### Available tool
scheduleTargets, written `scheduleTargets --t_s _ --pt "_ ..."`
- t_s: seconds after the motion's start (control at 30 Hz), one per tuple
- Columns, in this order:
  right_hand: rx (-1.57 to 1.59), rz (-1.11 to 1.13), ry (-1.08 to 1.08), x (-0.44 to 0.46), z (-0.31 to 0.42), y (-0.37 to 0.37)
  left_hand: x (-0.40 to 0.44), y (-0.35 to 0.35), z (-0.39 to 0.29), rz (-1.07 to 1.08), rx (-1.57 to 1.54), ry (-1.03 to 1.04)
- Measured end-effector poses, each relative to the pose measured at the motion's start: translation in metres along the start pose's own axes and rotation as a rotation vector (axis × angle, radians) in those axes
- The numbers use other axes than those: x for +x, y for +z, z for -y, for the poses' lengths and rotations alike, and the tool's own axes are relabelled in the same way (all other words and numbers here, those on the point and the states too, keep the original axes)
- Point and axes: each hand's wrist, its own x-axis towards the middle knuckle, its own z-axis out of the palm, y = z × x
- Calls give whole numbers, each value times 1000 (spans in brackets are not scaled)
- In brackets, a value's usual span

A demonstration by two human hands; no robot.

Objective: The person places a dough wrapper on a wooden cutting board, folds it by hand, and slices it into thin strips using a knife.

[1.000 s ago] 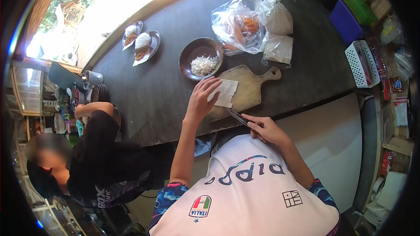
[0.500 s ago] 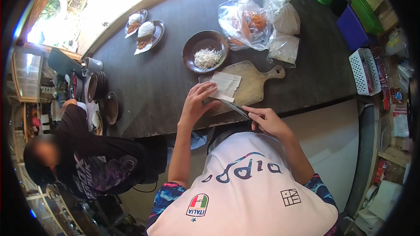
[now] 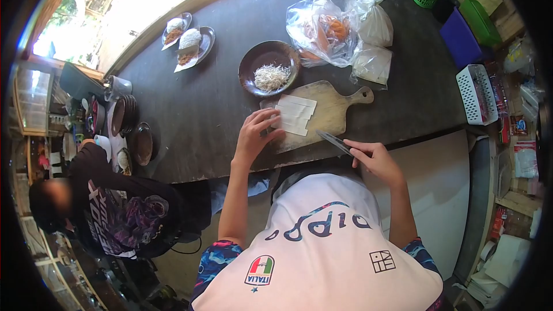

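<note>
A wooden cutting board (image 3: 329, 103) with a handle lies near the table's front edge. On it rests a stack of thin white sheets (image 3: 296, 112), cut into strips that sit slightly askew. The fingertips of my left hand (image 3: 253, 135) rest on the left edge of the sheets, thumb apart from the fingers. My right hand (image 3: 374, 160) grips a knife (image 3: 334, 141), its blade pointing left over the board's front right edge, apart from the sheets. Behind the board stands a brown bowl (image 3: 249, 68) holding a heap of pale shreds (image 3: 272, 78).
Clear plastic bags (image 3: 322, 29) with orange pieces and white contents lie behind the board. Two plates (image 3: 206, 46) of food stand at the far left. A person in a dark shirt (image 3: 124, 201) works at the left. A white basket (image 3: 478, 95) sits at the right edge.
My right hand has drawn the knife away from the sheets, to the right and slightly toward me. My left hand stays at the sheets' left edge.
</note>
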Motion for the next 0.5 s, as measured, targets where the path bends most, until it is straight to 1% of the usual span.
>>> scheduleTargets --t_s 0.03,0.2,0.5 --pt "-37 -24 -35 0 -3 -2 1 1 -1 3 -10 -8" --pt "30 59 32 9 -1 8 3 -2 -9 -19 -62 -64" --pt "61 125 32 37 13 39 0 2 -2 -30 -71 -39"
